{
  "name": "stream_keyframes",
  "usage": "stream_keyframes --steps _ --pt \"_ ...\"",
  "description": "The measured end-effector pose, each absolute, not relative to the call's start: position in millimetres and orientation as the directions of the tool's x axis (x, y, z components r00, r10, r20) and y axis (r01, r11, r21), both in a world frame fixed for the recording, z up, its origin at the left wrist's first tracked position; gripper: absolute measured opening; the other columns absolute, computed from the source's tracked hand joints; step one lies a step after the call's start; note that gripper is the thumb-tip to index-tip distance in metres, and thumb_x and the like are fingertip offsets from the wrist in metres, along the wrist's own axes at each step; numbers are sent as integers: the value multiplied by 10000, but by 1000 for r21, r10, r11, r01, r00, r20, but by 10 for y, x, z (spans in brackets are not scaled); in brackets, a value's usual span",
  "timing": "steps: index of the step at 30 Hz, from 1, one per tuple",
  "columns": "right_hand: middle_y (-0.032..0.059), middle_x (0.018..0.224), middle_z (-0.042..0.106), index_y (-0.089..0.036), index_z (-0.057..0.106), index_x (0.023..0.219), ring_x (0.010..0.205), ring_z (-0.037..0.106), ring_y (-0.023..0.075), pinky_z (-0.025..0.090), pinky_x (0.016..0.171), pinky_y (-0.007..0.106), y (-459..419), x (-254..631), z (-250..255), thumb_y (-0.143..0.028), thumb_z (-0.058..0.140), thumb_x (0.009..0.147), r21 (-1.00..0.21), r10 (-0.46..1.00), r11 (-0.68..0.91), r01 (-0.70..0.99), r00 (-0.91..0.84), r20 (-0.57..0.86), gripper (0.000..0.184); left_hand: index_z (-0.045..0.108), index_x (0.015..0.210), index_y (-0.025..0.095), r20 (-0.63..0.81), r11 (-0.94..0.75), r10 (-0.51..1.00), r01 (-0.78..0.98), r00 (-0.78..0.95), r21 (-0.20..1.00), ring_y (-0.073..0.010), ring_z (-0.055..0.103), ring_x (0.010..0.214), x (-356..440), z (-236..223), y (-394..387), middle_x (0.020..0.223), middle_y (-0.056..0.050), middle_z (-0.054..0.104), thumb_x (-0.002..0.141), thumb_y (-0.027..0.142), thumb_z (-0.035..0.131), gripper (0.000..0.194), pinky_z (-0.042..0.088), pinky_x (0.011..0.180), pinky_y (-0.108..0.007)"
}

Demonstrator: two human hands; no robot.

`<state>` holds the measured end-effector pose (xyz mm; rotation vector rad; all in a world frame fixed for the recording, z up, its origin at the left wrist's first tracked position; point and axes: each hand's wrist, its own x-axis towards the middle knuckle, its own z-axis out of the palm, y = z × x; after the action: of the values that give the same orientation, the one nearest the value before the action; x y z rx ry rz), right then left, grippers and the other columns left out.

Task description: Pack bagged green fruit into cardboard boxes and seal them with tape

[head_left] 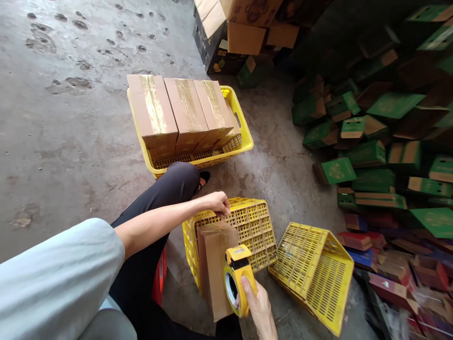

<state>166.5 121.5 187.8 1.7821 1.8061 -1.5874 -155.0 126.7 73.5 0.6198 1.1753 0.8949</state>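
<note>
A brown cardboard box (215,269) stands against an upturned yellow plastic crate (253,226) in front of me. My right hand (261,307) is wrapped round a yellow tape dispenser (242,278), held at the near end of the box; a large tape roll sits in it. At the box's far end is my left hand (218,204), its fingers curled closed just above the box edge and crate. Whatever the left fingers may pinch is too small to make out.
A yellow basket (247,141) holds several cardboard boxes (186,106) taped with shiny tape. Another yellow crate (311,269) lies tipped at the right. Green cartons (368,160) are piled beyond it, and larger open cartons (244,38) stand at the top. Something red (160,276) shows beside my leg.
</note>
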Motion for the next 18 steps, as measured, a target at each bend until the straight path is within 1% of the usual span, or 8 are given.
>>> stream_keyframes --steps 5,10,14,18 --pt "28 510 663 -213 659 763 437 627 221 496 443 310 1230 1618 1853 -852 689 722 -507 624 -265 820 -255 -739 641 734 784 130 -526 532 846 -239 93 812 -154 735 695 -1611 522 1203 644 7 711 744 174 816 101 604 689 -226" --pt "16 524 649 -199 664 755 467 633 204 508 476 286 1267 1472 1840 -820 669 745 -461 633 -190 867 -250 -733 622 717 760 133 -553 548 833 -192 30 814 -136 694 652 -1595 340 1148 615 13 679 794 132 726 36 572 641 -205" --pt "11 540 645 -208 648 771 472 635 208 513 477 293 1249 1443 1823 -816 656 751 -456 627 -221 862 -232 -744 607 715 753 134 -556 550 831 -152 5 821 -121 654 625 -1552 243 1127 610 18 659 797 127 693 49 522 598 -182" --pt "11 534 641 -214 641 776 459 628 205 506 464 292 1237 1454 1793 -815 652 748 -451 621 -239 860 -222 -752 602 714 766 137 -560 556 828 -117 3 823 -122 639 631 -1501 168 1114 635 16 660 783 151 685 36 512 609 -188"
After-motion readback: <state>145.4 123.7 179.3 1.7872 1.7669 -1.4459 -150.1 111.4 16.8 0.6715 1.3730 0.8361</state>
